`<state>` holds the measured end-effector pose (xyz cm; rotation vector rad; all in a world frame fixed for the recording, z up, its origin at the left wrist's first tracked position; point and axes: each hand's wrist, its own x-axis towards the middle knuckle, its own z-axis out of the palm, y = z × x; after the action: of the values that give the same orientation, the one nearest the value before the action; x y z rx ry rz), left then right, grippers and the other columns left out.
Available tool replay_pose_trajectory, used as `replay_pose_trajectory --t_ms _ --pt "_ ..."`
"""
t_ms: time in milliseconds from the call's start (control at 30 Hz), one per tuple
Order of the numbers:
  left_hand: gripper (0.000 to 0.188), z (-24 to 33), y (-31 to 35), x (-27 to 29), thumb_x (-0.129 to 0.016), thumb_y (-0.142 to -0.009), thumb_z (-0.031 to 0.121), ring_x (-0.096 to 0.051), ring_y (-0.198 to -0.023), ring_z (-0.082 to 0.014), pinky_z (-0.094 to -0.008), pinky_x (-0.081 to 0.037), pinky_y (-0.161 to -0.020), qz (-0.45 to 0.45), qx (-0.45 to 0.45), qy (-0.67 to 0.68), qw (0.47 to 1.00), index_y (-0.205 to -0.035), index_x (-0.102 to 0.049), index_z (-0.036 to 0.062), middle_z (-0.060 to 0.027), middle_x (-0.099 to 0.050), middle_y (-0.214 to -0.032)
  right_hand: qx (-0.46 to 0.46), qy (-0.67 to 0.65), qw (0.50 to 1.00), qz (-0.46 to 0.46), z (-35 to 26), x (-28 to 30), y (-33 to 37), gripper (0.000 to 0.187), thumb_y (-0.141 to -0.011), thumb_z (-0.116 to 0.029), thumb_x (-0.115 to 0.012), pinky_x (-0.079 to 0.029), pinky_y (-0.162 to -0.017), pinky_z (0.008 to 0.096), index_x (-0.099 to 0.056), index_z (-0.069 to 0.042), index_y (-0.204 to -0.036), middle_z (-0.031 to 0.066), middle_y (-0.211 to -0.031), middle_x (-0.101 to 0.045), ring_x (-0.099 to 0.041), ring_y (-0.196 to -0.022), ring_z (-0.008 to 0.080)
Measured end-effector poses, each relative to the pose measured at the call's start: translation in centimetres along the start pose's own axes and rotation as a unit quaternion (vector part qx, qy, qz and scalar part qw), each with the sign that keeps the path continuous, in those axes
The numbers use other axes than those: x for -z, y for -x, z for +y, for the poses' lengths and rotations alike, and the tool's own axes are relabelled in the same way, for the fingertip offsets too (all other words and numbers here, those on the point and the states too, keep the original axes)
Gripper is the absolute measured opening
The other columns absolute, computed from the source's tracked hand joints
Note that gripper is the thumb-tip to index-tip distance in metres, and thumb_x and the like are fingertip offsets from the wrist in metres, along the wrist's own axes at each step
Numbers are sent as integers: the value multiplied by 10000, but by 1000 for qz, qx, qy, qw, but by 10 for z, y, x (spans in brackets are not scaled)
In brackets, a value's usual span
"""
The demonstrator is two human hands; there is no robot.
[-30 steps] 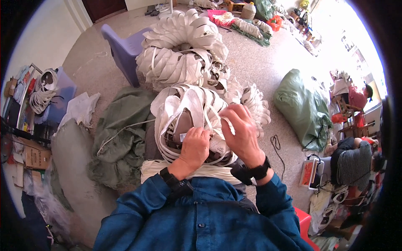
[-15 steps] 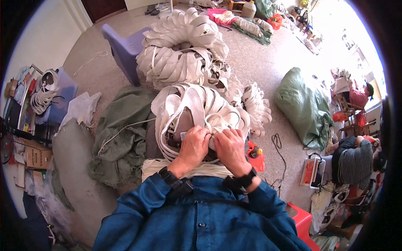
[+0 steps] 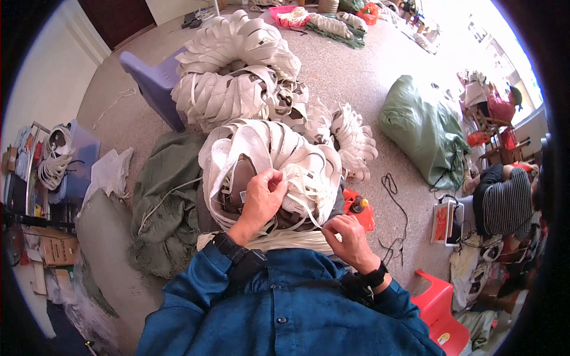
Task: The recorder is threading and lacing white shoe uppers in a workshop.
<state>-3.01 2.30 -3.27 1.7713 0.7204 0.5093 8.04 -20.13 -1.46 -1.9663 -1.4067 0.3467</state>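
A ring-shaped bundle of white and grey shoe uppers (image 3: 309, 155) rests in front of me at my lap, with cream laces threaded at its near side. My left hand (image 3: 263, 200) is closed in a pinch at the laces of the nearest upper; a bit of pale lace shows at its fingertips. Lower and to the right, my right hand (image 3: 351, 240) is closed on the end of a cream shoelace (image 3: 310, 212), drawn out from the upper. More loose cream laces (image 3: 285, 241) lie across my lap beneath the bundle.
Larger bundles of uppers (image 3: 228, 92) pile up ahead beside a purple chair (image 3: 151, 83). Dark green sacking (image 3: 166, 207) lies at left. At right are a red container (image 3: 361, 210), a black cord (image 3: 405, 222), a green sack (image 3: 418, 133), a red stool (image 3: 436, 308) and two seated people.
My hands were together at the laces. My right hand has moved right and toward me, drawing the shoelace out, while my left stays at the upper. The whole view has shifted slightly.
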Motion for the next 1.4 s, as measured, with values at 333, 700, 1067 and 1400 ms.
replay_pose_trajectory --t_ms 333,700,1067,1400 --pt "110 28 8 18 -633 -935 19 -600 -765 -62 -219 -495 -727 16 -128 -1 992 -1038 -671 7 -1 -664 -870 -5 -33 999 13 4 -1 4 59 -852 -45 -659 -468 -703 374 -604 -25 -846 109 -805 -631 -628 -774 296" --pt "105 7 18 5 -610 -987 99 -594 -751 -62 -216 -505 -698 68 -77 79 992 -1020 -643 4 -6 -641 -863 -1 -393 917 -74 -35 3 -38 68 -876 -58 -577 -501 -786 293 -588 -3 -838 126 -1090 -659 -622 -873 175" --pt "86 -1 25 3 -682 -873 23 -643 -752 -182 -299 -516 -710 53 -78 -11 995 -930 -661 -38 -106 -655 -859 -196 -313 923 -103 6 41 22 139 -876 -120 -633 -485 -711 277 -667 14 -875 35 -807 -660 -604 -790 105" --pt "65 1 21 2 -639 -892 40 -642 -756 -296 -373 -503 -694 62 -112 -93 988 -894 -613 -20 -162 -645 -847 -245 -419 872 62 29 0 3 175 -978 -129 -568 -501 -771 241 -617 -4 -1090 35 -1043 -645 -604 -831 75"
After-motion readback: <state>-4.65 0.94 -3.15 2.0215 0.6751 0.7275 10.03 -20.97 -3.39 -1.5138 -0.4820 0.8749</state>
